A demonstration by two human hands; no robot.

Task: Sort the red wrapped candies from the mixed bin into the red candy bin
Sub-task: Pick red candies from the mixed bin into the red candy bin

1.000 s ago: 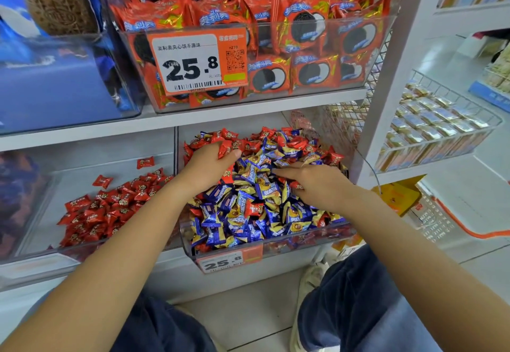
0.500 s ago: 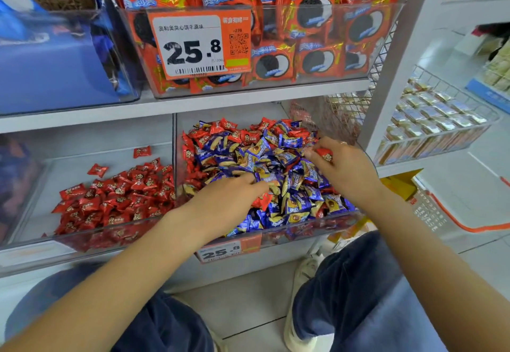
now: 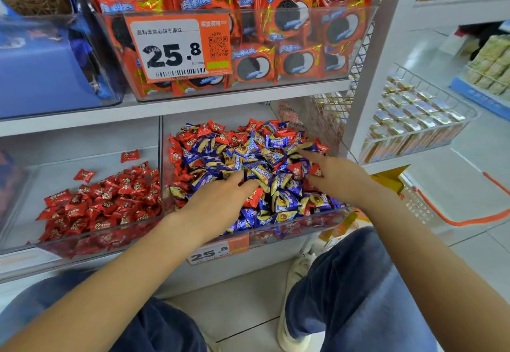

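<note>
- Head view: two clear bins are seen side by side on the lower shelf. The mixed bin (image 3: pixel 276 230) is on the right and is filled with blue wrapped candies (image 3: pixel 284 202) and red wrapped candies (image 3: pixel 190 137) together.
- The red candy bin (image 3: pixel 82 244) is placed just beside it on the left. Only red pieces are seen in it, heaped toward its front right part, and a few single pieces are lying apart behind the heap.
- The left hand (image 3: pixel 218 202) is laid palm down on the pile at the front left part of the mixed bin. Its fingers are stretched forward over the wrappers. One red candy (image 3: pixel 255 197) is touching its fingers at the right side, but it cannot be told if this piece is pinched or only touched.
- The right hand (image 3: pixel 339 175) is laid on the right part of the same pile, with the index finger pointed to the back left. A small red piece (image 3: pixel 316 171) is seen at the thumb side; a firm grasp is not shown, the fingers look relaxed.
- Above, a bin of orange cookie packs (image 3: pixel 298 59) with a price tag (image 3: pixel 176 48) reading 25.8 is standing on the upper shelf.
- A second price tag (image 3: pixel 218 249) is fixed on the front of the mixed bin.
- At the right, a wire basket (image 3: pixel 430 136) with small silver packets is mounted on the side of the shelf.
</note>
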